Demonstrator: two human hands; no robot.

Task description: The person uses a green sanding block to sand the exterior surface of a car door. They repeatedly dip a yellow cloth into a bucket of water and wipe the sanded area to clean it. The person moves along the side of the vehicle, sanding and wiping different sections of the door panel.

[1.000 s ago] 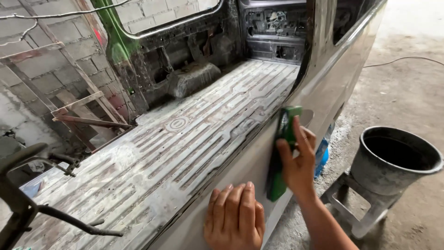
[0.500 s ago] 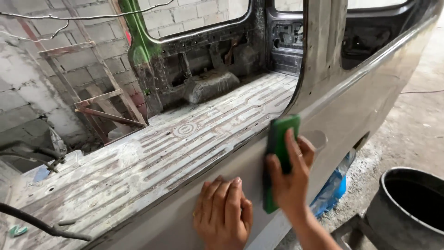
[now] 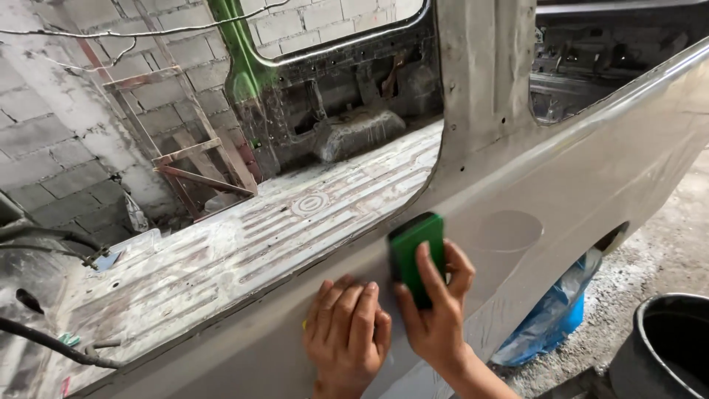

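Right hand: my right hand (image 3: 437, 325) is closed around a green sanding block (image 3: 418, 255); fingers run up its face, thumb on the left edge; the block stands upright, pressed flat against the grey body panel (image 3: 591, 192) just below the sill of the door opening
Left hand: my left hand (image 3: 347, 336) lies open and flat on the same panel, palm down, fingers together and pointing up; it holds nothing; it sits just beside the right hand, thumb side nearly touching it
Panel: bare grey, dull; a round smoother patch (image 3: 508, 230) shows just to the right of the block
Inside the shell: the ribbed metal floor (image 3: 244, 244) is stripped and streaked with rust; a wheel arch hump (image 3: 358, 133) sits at the far side under the window opening
Beyond: a grey block wall (image 3: 52, 125) with a rusty metal frame (image 3: 185, 159) leaning on it
Ground, right: a black bucket (image 3: 661, 351) at the lower corner; blue plastic sheeting (image 3: 550, 321) bunched under the panel edge
Left edge: dark cables (image 3: 44, 343) trail over the floor's end
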